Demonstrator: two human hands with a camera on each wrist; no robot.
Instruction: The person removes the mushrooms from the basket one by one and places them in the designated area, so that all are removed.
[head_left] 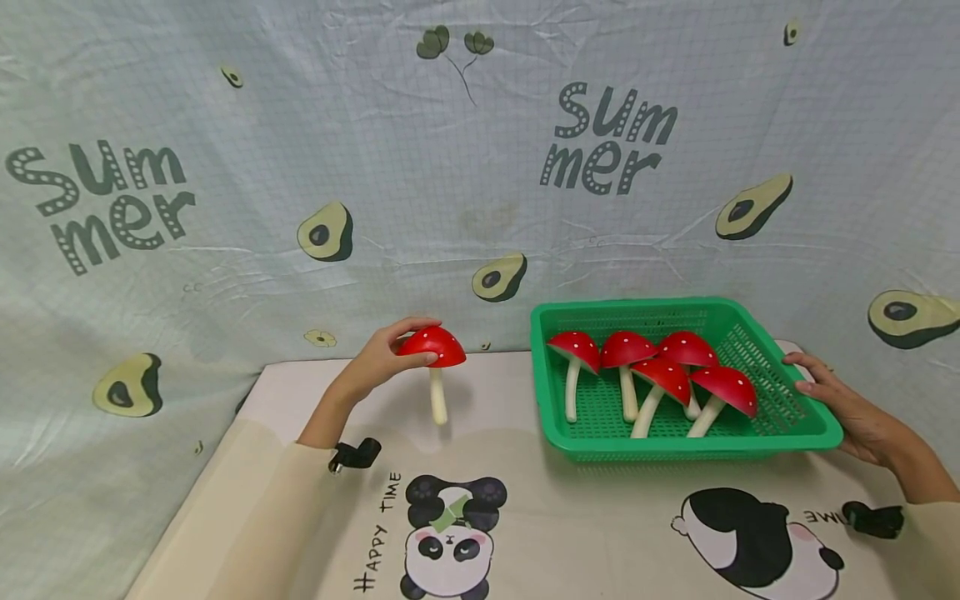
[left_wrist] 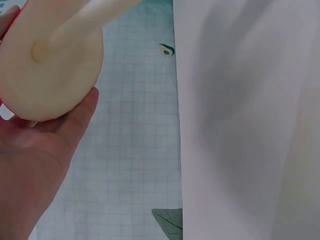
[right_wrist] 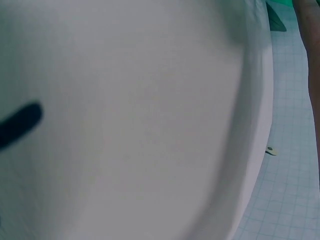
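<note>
My left hand (head_left: pixel 377 364) holds a toy mushroom by its red, white-dotted cap (head_left: pixel 442 347), thumb on the near side and fingers behind. Its pale stem (head_left: pixel 438 398) points down over the table, left of the basket. From below, the left wrist view shows the mushroom's cream underside (left_wrist: pixel 65 85) resting in the hand (left_wrist: pixel 37 160). At the right end of a green plastic basket (head_left: pixel 622 444), my right hand (head_left: pixel 851 412) grips the rim, thumb on top. Several similar mushrooms lie in the basket, among them a front one with a red cap (head_left: pixel 726 389).
A pale tablecloth (head_left: pixel 570 533) printed with a panda (head_left: pixel 450 550) and a dog (head_left: pixel 750 542) covers the table. Behind it hangs a light curtain (head_left: pixel 420 167) with avocado prints, close to the table's back edge. The right wrist view shows mostly pale cloth (right_wrist: pixel 150 125).
</note>
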